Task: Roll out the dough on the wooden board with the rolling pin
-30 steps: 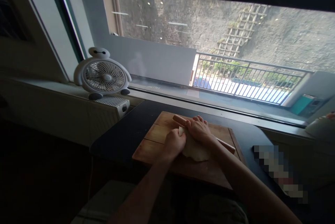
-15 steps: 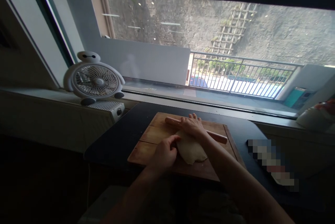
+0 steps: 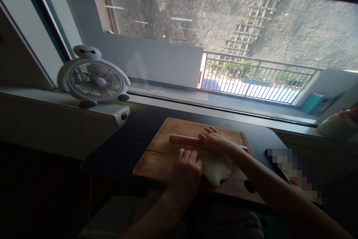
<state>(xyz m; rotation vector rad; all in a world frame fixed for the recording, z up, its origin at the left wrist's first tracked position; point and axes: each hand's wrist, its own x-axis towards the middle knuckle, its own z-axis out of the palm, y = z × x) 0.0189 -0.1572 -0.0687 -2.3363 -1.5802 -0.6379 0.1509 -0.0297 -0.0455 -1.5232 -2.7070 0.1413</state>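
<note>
A flattened pale piece of dough (image 3: pixel 216 169) lies on a wooden cutting board (image 3: pixel 156 162). My right hand (image 3: pixel 214 140) rests over a wooden rolling pin (image 3: pixel 184 140), its palm on the pin and its fingers reaching past the far side. The pin crosses the board at the dough's far edge; its middle is covered by that hand. At the dough's left edge is my left hand (image 3: pixel 187 168), closed with its fingers curled. Its fingertips and the bit of dough at them are mostly hidden behind the knuckles.
Under the board is a dark table (image 3: pixel 117 145). A blurred-out flat object (image 3: pixel 293 173) lies on its right side. At the left, a white fan (image 3: pixel 97 78) stands on a heater (image 3: pixel 112 110) by the window. A pale rounded object (image 3: pixel 337 125) sits at the right sill.
My right hand has shifted slightly right and the pin's left end has come nearer. My left hand has moved right and turned knuckles up. The dough appears farther right.
</note>
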